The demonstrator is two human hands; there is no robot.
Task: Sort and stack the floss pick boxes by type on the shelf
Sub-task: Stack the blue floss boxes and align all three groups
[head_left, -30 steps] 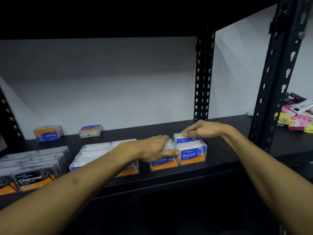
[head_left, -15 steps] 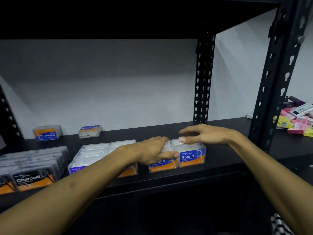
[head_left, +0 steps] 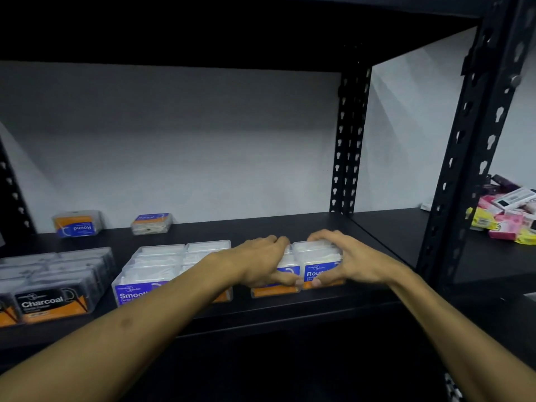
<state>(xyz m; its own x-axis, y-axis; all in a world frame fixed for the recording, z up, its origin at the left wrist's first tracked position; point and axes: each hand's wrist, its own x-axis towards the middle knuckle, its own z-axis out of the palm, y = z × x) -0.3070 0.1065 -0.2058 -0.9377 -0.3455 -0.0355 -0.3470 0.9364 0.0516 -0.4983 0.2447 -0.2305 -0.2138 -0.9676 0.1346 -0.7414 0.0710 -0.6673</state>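
I see both hands at the front edge of the black shelf (head_left: 290, 310): left hand (head_left: 261, 264) curled over one clear hard-plastic Round box (head_left: 285, 288), right hand (head_left: 352, 261) gripping the Round box beside it (head_left: 316, 258); boxes touch. Left of them a Smooth block (head_left: 156, 265), then smoky grey Charcoal boxes (head_left: 55, 285). Further back, two loose Round boxes (head_left: 77, 224) by the matte white wall (head_left: 188, 140). Perforated steel upright (head_left: 349, 140) at the rear

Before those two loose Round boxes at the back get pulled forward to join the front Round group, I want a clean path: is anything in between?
Partly. The Smooth boxes stand in front of the two loose Round boxes, between them and the front Round boxes. Bare shelf behind gives a way round.
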